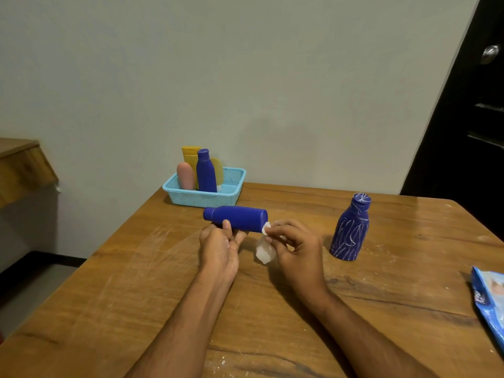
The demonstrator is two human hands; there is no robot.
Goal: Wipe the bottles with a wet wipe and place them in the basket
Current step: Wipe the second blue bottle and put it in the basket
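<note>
My left hand (219,242) grips a plain blue bottle (240,218) held sideways above the table, cap to the left. My right hand (296,248) pinches a white wet wipe (264,251) and presses its tip against the bottle's base at the right end. A second blue bottle (350,227), covered in white scribbles, stands upright on the table to the right. The light blue basket (234,186) sits at the table's far edge and holds a blue bottle (206,171), a pink bottle (185,175) and yellow bottles (190,158).
A blue wet wipe pack (489,304) lies at the table's right edge. The wooden table (136,282) shows white smears and crumbs. A wall stands behind the basket, a dark door (469,118) to the right, a wooden ledge (21,165) at the left.
</note>
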